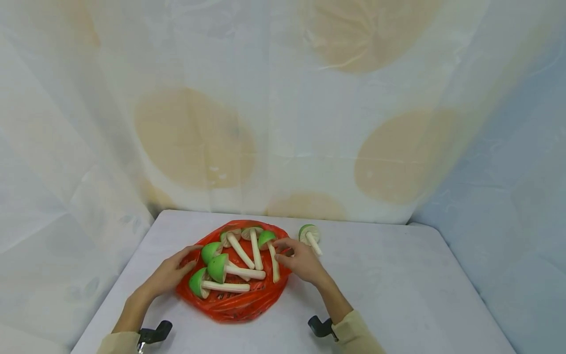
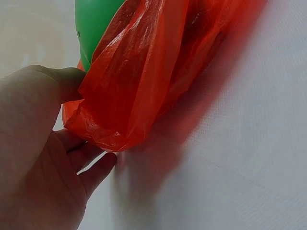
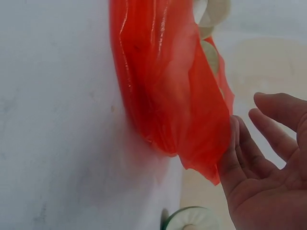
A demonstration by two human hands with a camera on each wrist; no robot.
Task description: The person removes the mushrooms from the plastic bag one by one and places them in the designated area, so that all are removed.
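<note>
- My left hand [image 1: 170, 275] pinches the red plastic bag's [image 1: 239, 302] left edge on the desk [image 1: 398, 295].
- My right hand [image 1: 300, 260], fingers [image 3: 268, 124] relaxed and released, hovers at the bag's right edge.
- Toy mushrooms [image 1: 230, 268] lie in the bag; one stray mushroom [image 1: 309, 236] sits just outside.
- Next, I judge, calls for grasping that stray.

The head view looks forward and down from above over the whole table [image 1: 398, 295]; both wrist views sit close, each facing an edge of the same red bag [image 1: 239, 305]
</note>
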